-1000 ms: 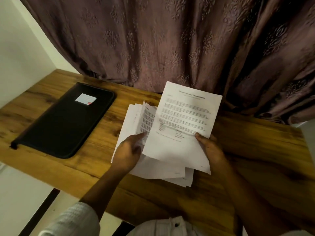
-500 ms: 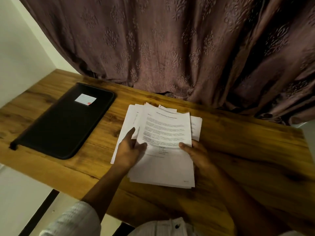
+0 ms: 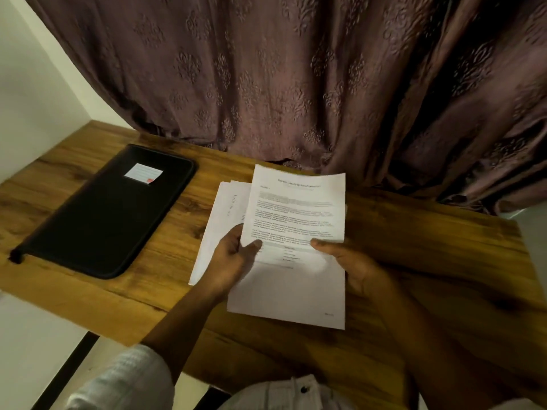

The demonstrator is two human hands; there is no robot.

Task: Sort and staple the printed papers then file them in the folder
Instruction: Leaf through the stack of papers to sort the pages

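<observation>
The person holds one printed page with both hands. The left hand pinches its left edge, thumb on top and fingers under it. The right hand grips the right edge the same way. I think the top of the page is lifted toward the face so the words can be read, and the person can tell where it belongs.

More papers lie under it on the wooden table, poking out to the left, so the sorting does not look done.

The black folder lies shut on the left, well apart from the papers, with a small white label on it. It likely waits there, out of the way, until the papers are ready. I see no stapler.
</observation>
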